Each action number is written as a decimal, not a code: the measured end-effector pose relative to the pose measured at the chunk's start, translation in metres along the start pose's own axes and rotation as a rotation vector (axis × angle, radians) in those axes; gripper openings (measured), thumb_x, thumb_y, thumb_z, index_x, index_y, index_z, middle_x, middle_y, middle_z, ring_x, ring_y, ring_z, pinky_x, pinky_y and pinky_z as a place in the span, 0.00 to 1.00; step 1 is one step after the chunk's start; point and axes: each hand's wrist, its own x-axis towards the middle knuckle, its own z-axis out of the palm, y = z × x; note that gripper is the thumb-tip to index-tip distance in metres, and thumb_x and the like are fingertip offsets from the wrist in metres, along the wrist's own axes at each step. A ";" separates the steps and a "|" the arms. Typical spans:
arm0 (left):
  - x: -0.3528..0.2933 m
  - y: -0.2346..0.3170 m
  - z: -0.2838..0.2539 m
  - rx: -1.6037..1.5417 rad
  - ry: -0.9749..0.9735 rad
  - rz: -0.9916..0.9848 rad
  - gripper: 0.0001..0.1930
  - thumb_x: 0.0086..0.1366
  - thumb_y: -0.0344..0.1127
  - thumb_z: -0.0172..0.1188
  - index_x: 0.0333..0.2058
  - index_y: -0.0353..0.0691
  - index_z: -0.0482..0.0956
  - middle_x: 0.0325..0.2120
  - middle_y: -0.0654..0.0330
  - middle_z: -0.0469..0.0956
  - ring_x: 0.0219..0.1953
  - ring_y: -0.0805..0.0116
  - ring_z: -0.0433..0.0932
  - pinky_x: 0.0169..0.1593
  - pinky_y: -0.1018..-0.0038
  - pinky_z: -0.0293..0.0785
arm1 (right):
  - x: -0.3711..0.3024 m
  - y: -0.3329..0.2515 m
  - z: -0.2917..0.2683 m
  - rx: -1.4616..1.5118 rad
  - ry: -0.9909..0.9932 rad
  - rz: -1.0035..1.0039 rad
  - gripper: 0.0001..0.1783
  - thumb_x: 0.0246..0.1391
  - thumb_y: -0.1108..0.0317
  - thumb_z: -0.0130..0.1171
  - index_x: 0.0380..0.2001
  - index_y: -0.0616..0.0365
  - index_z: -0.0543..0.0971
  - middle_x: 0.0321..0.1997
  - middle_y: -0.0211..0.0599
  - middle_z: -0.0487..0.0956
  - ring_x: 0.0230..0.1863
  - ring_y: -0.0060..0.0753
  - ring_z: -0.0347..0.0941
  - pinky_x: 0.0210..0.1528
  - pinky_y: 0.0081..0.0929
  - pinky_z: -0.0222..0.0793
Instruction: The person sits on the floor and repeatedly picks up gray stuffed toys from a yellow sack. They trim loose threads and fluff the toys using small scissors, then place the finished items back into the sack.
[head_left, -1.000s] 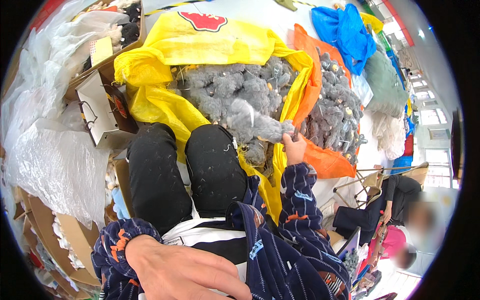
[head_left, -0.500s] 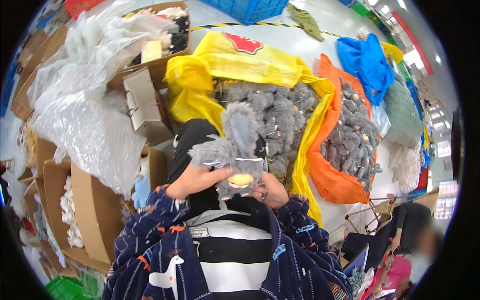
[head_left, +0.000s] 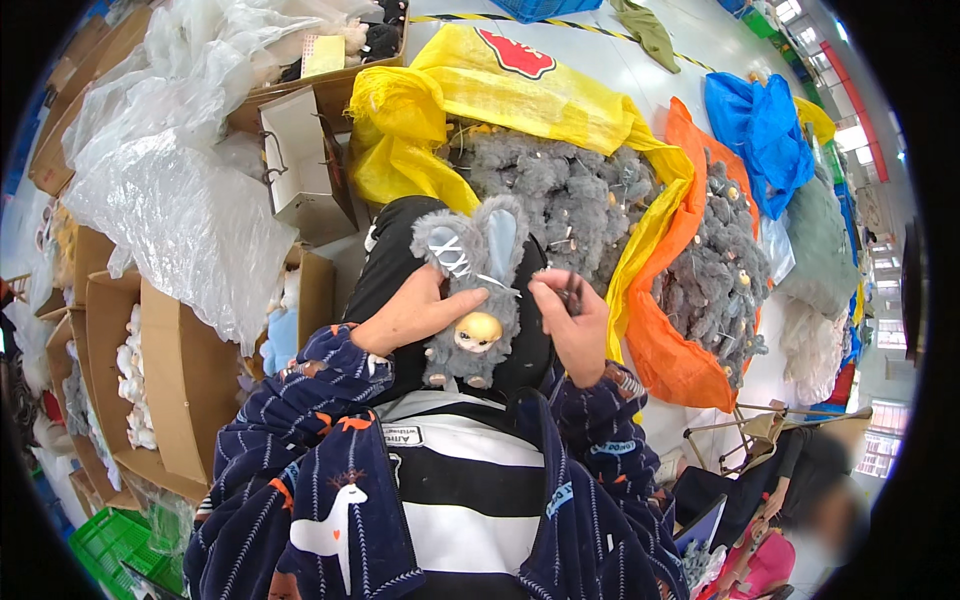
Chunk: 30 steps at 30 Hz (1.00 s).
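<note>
A grey plush rabbit doll [head_left: 497,318] with a pale doll face and long upright ears lies on my lap, face up. White lacing crosses the ear on the left, and a white cord runs across the head toward the right. My left hand [head_left: 412,315] is closed around the doll's left side, thumb over its head. Just right of the doll, apart from it, my right hand [head_left: 575,325] is raised with thumb and fingers pinched. Something thin and dark shows at those fingers, too small to name.
Ahead, a yellow sack [head_left: 530,95] lies open, full of grey plush toys [head_left: 560,190]. An orange sack [head_left: 690,370] with more stands right of it. Cardboard boxes [head_left: 180,380] and clear plastic sheeting [head_left: 170,190] are at left. Another person [head_left: 790,480] sits at lower right.
The doll has turned more face up, its face and feet now showing. My right hand has left its lower side and moved up and right. My left hand has shifted up.
</note>
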 end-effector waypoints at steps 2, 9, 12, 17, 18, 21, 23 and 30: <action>0.001 0.005 -0.002 -0.115 0.020 0.085 0.22 0.62 0.33 0.52 0.52 0.33 0.60 0.45 0.61 0.69 0.46 0.74 0.67 0.51 0.75 0.63 | 0.012 0.003 0.007 -0.104 -0.077 -0.042 0.10 0.48 0.72 0.58 0.35 0.63 0.75 0.29 0.24 0.75 0.28 0.11 0.65 0.30 0.11 0.61; 0.020 0.016 -0.012 0.027 0.151 0.140 0.17 0.63 0.35 0.50 0.49 0.34 0.67 0.39 0.64 0.73 0.37 0.80 0.71 0.40 0.82 0.70 | 0.023 0.024 0.028 -0.099 -0.126 -0.214 0.12 0.47 0.71 0.59 0.35 0.65 0.74 0.29 0.32 0.76 0.31 0.17 0.69 0.34 0.16 0.66; 0.034 0.016 -0.013 0.274 0.178 0.042 0.14 0.61 0.36 0.53 0.43 0.34 0.71 0.29 0.67 0.74 0.25 0.84 0.70 0.27 0.85 0.68 | 0.023 0.028 0.024 -0.079 -0.090 -0.156 0.12 0.47 0.70 0.60 0.33 0.66 0.74 0.29 0.34 0.76 0.31 0.16 0.69 0.33 0.17 0.66; 0.047 0.013 -0.012 0.326 0.159 0.009 0.11 0.60 0.36 0.53 0.38 0.35 0.73 0.22 0.68 0.73 0.19 0.85 0.67 0.19 0.87 0.63 | 0.024 0.022 0.027 -0.175 -0.026 -0.174 0.12 0.47 0.69 0.60 0.31 0.66 0.73 0.26 0.31 0.76 0.27 0.15 0.69 0.30 0.16 0.66; 0.048 0.014 -0.012 0.301 0.147 -0.001 0.11 0.60 0.35 0.53 0.38 0.35 0.72 0.22 0.68 0.73 0.18 0.85 0.67 0.18 0.87 0.62 | 0.026 0.024 0.026 -0.208 -0.022 -0.186 0.11 0.47 0.69 0.60 0.31 0.66 0.74 0.25 0.30 0.76 0.27 0.14 0.69 0.29 0.16 0.66; 0.052 0.017 -0.013 0.227 0.096 -0.026 0.09 0.61 0.35 0.52 0.37 0.36 0.71 0.22 0.68 0.72 0.17 0.85 0.68 0.18 0.87 0.61 | 0.031 0.030 0.024 -0.207 -0.015 -0.181 0.10 0.48 0.69 0.59 0.29 0.66 0.74 0.23 0.28 0.75 0.25 0.13 0.67 0.28 0.15 0.65; 0.056 0.016 -0.015 0.181 0.047 -0.042 0.09 0.61 0.34 0.52 0.37 0.36 0.71 0.22 0.68 0.72 0.17 0.84 0.68 0.17 0.87 0.60 | 0.033 0.039 0.022 -0.067 -0.025 -0.118 0.09 0.48 0.70 0.58 0.28 0.66 0.74 0.22 0.27 0.74 0.23 0.13 0.66 0.27 0.15 0.64; 0.064 0.016 -0.014 0.170 0.061 -0.099 0.07 0.61 0.35 0.53 0.35 0.38 0.70 0.18 0.72 0.67 0.14 0.86 0.59 0.17 0.86 0.53 | 0.033 0.043 0.007 -0.131 -0.033 -0.169 0.09 0.45 0.70 0.60 0.26 0.64 0.73 0.21 0.30 0.73 0.22 0.18 0.67 0.26 0.17 0.64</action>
